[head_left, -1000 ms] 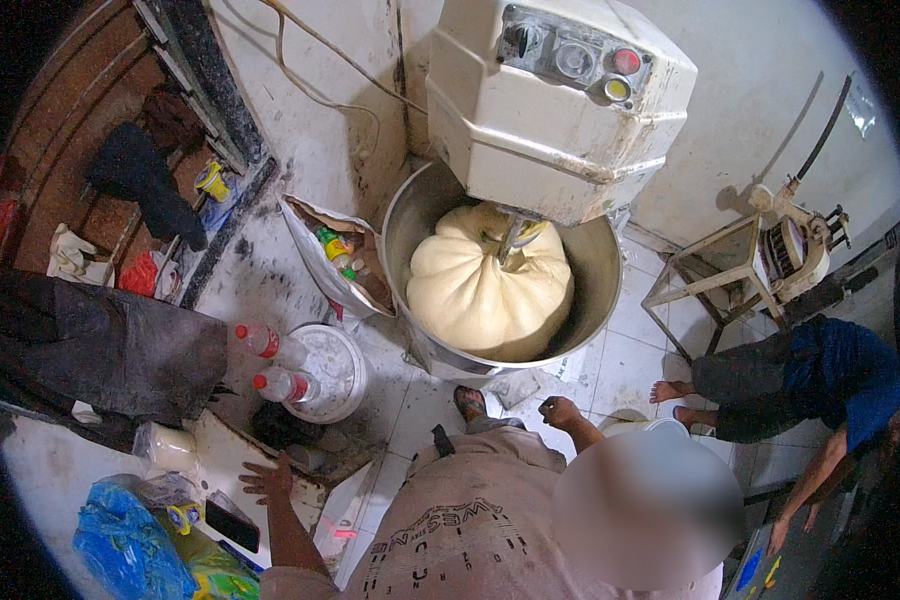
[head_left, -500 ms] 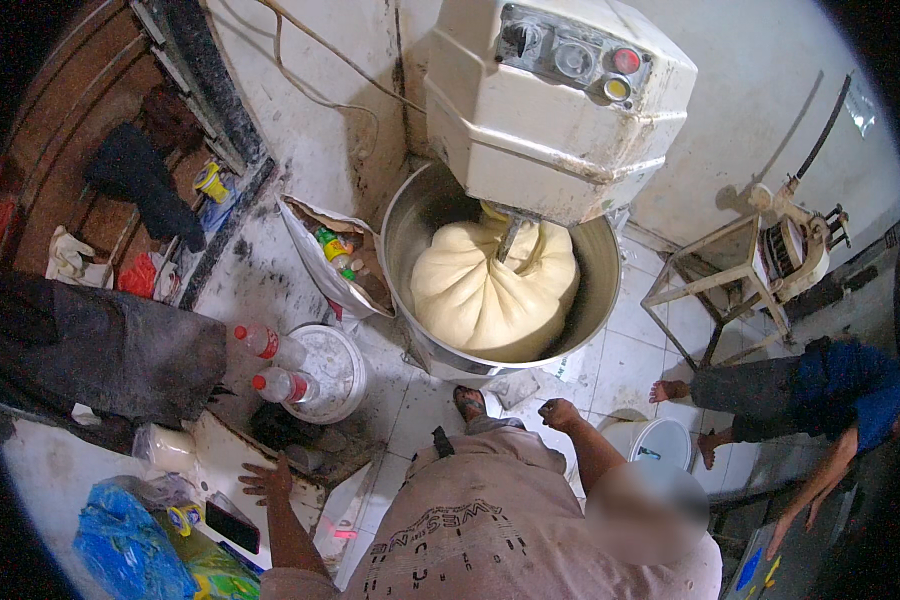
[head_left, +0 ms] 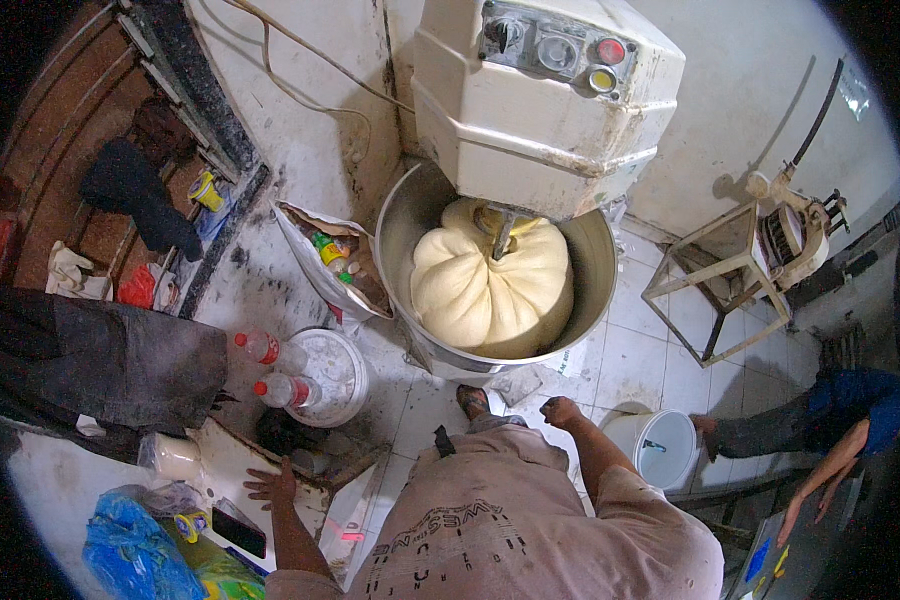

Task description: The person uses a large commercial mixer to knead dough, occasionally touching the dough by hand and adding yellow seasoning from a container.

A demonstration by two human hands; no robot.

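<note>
My left hand [head_left: 270, 487] lies on a cluttered white surface at the lower left, its fingers spread and holding nothing. A dark phone [head_left: 238, 528] rests just below that hand. In front of my body hangs my right hand [head_left: 562, 411], fingers curled into a loose fist, with nothing seen in it. It is above the floor, between the mixer and a white bucket [head_left: 667, 452]. Ahead stands a large cream-coloured dough mixer [head_left: 550, 125] with its steel bowl [head_left: 395, 235]. A big mass of pale, folded dough [head_left: 490, 300] wraps around the central bar [head_left: 505, 238].
Two bottles with red caps [head_left: 286, 390] stand on a round white lid [head_left: 346, 372]. An open sack [head_left: 315, 265] with bottles leans by the bowl. Blue plastic bags [head_left: 135, 545] lie lower left. At right are a metal-framed machine [head_left: 720, 280] and another person [head_left: 860, 410] bending over.
The dough has turned and its folds have a new shape. My view has shifted slightly. The other person's legs have moved, while both my hands stay about where they were.
</note>
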